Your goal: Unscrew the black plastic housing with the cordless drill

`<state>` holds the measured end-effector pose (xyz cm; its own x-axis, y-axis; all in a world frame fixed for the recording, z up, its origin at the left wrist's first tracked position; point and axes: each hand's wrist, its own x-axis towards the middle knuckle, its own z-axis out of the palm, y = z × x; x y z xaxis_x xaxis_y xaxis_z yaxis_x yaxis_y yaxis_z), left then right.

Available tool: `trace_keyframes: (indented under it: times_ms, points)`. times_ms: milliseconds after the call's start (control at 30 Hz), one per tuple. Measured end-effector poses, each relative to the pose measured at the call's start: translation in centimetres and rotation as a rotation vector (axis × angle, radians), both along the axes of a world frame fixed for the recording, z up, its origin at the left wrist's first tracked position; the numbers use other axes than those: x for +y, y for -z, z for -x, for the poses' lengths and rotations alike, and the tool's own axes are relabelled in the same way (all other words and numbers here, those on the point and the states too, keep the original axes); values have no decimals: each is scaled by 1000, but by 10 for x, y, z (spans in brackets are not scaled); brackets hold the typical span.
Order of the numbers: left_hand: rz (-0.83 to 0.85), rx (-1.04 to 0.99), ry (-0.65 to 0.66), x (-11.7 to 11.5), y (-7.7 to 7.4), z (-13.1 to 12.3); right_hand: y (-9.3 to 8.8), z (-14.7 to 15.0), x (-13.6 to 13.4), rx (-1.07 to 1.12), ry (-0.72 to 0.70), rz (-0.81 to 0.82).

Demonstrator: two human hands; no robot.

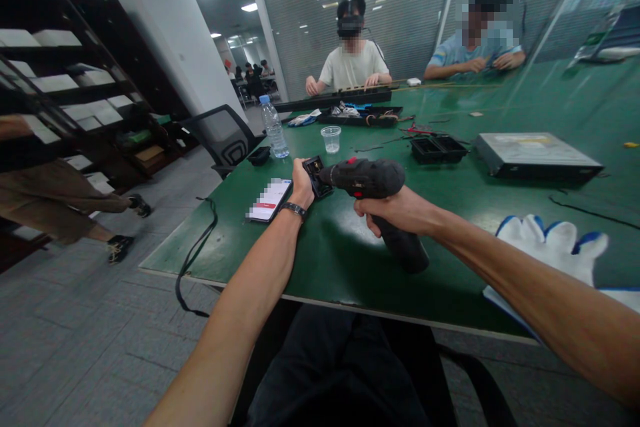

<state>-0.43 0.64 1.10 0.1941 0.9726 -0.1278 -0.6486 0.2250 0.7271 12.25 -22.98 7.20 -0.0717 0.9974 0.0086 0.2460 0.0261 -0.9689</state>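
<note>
Curling closely round the cordless drill (373, 178), the right hand (393, 209) levels it at the black housing (316, 175) to its left, which the left hand (301, 183) clasps, seemingly for steadiness.

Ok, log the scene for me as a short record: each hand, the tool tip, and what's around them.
left hand: holding a small black boxy part
right hand: gripping a black pistol-shaped drill with red accents
drill tip: at the part; contact too small to confirm
beside left hand: flat dark-edged phone, screen lit
beyond hands: clear plastic cup, clear blue-capped bottle
table right: white-and-blue fabric glove
surface: glossy green table
</note>
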Motion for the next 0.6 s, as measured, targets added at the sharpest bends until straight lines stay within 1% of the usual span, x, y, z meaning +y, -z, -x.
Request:
trace_keyframes:
  times_ms: [67, 333, 600]
  points:
    - [-16, 39, -18, 0, -1, 0, 0, 0, 0, 5, -1, -4]
    - [-64, 54, -12, 2, 2, 0, -2, 1, 0, 8, -2, -15]
    - [-19, 28, -4, 2, 2, 0, 0, 0, 0, 7, 5, 2]
